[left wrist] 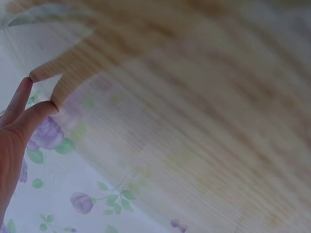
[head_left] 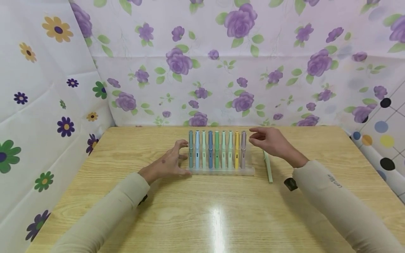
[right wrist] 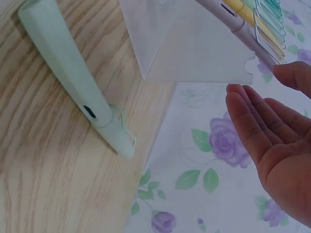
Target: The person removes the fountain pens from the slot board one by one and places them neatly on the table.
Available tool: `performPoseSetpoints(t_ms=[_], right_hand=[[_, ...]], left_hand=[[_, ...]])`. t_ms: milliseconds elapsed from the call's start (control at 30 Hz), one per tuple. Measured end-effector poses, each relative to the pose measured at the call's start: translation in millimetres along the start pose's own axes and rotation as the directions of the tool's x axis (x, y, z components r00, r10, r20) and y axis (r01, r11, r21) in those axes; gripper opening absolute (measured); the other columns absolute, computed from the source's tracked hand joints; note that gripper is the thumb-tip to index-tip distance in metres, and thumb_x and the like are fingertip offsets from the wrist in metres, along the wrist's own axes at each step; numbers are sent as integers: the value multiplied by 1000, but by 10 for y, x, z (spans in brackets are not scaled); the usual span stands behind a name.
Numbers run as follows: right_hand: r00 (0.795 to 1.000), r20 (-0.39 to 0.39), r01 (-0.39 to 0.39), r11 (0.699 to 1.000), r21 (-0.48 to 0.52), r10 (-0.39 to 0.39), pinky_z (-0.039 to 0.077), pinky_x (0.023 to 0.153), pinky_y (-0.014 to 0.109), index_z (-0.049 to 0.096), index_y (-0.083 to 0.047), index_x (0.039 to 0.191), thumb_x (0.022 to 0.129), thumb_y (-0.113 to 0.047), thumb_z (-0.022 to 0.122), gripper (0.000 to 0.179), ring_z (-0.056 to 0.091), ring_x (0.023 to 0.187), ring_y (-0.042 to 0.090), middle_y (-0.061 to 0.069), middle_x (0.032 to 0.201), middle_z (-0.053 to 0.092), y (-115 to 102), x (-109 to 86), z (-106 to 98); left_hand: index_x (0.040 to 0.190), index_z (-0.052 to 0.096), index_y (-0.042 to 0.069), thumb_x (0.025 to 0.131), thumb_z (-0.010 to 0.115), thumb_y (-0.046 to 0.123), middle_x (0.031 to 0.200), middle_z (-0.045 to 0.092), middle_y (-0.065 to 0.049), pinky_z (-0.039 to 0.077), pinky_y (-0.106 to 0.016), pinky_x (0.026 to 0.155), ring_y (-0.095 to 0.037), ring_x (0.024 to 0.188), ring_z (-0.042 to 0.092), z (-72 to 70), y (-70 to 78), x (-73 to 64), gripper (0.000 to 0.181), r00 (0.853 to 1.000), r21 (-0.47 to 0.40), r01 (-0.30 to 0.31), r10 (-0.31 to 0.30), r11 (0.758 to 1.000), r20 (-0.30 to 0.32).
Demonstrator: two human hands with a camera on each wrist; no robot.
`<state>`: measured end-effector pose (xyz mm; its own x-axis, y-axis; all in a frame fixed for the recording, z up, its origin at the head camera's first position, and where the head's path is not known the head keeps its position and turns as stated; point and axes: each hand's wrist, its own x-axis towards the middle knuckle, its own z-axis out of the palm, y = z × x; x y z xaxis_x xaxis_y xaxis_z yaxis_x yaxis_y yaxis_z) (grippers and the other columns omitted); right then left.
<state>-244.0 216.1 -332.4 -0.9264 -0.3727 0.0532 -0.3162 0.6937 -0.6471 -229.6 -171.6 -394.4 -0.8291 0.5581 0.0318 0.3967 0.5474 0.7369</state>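
A clear pen stand point(head_left: 221, 172) holds a row of several upright capped pens in blue, green, yellow and mauve. At its left end is my left hand point(head_left: 172, 163), thumb by the front corner of the base and fingers spread beside the leftmost dark teal pen point(head_left: 191, 149). In the left wrist view, fingertips point(left wrist: 52, 108) meet their reflection on a glossy surface. My right hand point(head_left: 269, 140) hovers at the right end, its thumb point(right wrist: 291, 77) close to the cap end of the mauve pen point(head_left: 243, 149), fingers apart from the thumb. A pale green pen point(right wrist: 73, 77) lies on the table under that hand.
The wooden table point(head_left: 190, 211) ends at a flower-printed cloth point(head_left: 202, 70) behind the stand. Another patterned cloth point(head_left: 47, 105) hangs at the left. A small dark object point(head_left: 290, 184) shows beside my right sleeve point(head_left: 341, 200).
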Motion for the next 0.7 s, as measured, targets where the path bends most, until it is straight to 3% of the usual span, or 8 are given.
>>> performPoseSetpoints(t_ms=[200,500,700], right_hand=[[999,-10,36,999,15,-36,55,87,49,44,0,148,102,-19,60,52,68,105,33,20,120,68,-18,31,34],[997,-13,80,997,21,-79,56,85,49,53,-2,143,100,-13,63,45,68,103,33,20,118,69,-10,67,67],[998,-20,61,996,58,-60,56,85,48,56,-3,139,99,-18,66,44,69,102,31,18,114,70,-22,79,88]], left_hand=[[144,14,16,77,89,18,155,26,-21,44,-56,102,-39,126,56,9,-11,0,101,1000,-4,3,-3,1000,-2],[144,14,17,76,89,17,155,26,-20,45,-57,102,-41,127,54,17,-23,-4,101,1000,-27,3,-3,1000,3],[143,15,17,77,89,16,155,26,-21,44,-56,102,-40,126,55,6,-17,6,100,1000,-11,6,-6,1000,2]])
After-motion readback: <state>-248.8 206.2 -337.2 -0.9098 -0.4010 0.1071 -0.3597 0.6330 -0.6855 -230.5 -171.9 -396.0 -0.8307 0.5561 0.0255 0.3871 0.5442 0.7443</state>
